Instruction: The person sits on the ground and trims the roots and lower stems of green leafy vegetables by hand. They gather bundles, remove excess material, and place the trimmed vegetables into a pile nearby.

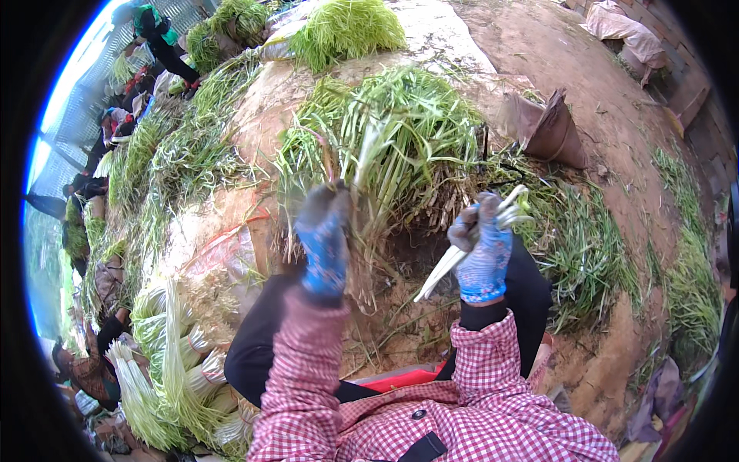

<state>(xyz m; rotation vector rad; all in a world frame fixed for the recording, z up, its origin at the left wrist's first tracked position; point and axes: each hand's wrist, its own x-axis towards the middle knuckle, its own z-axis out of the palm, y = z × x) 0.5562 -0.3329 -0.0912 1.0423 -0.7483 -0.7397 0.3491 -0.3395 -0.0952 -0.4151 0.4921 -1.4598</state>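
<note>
My left hand (324, 237), in a blue patterned glove with dark, soiled fingers, is blurred, its fingers closed at the near edge of a heap of leafy green stalks (398, 133). Stalks and stringy roots show beside its fingertips; whether it grips any of them cannot be told. My right hand (482, 245), in a matching glove, is closed around a few white, trimmed stalks (441, 271). Their pale ends point down to the left, and their short greenish ends stick out on the right. It is held over my right knee, apart from the heap.
Bundled pale stalks (187, 358) lie at the lower left. Loose green leaves (589, 248) are strewn on the right, near a brown sack (554, 130). Another green pile (349, 29) stands farther off. Several people work at the far left, one standing person (159, 40) among them.
</note>
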